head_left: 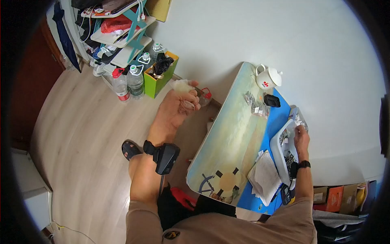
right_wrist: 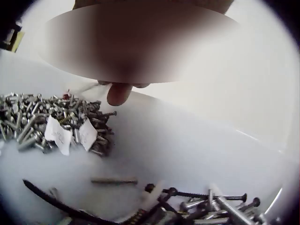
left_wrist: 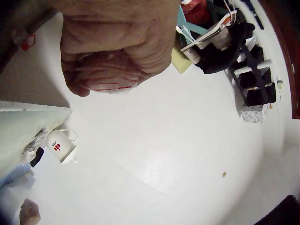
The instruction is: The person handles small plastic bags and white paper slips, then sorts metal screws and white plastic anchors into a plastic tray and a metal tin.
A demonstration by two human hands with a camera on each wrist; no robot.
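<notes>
Left hand [head_left: 174, 109], upper centre: fingers curled round crumpled clear plastic [head_left: 187, 105]. Right hand [head_left: 301, 142], right, at white bin [head_left: 274, 150]; can't tell finger state.

I see a brown short-sleeved shirt [head_left: 239, 227] with a dark badge [head_left: 171, 234] marked in gold. A boxy black device [head_left: 167, 158] straps round the left forearm, trailing a dark cable [head_left: 161, 184]; I also see a black wristband [head_left: 304, 164] and dark sandal [head_left: 131, 149].

Left hand [head_left: 183, 105] out ahead, fingers curled; right hand [head_left: 301, 141] forward too (its fingers partly hidden)
</notes>
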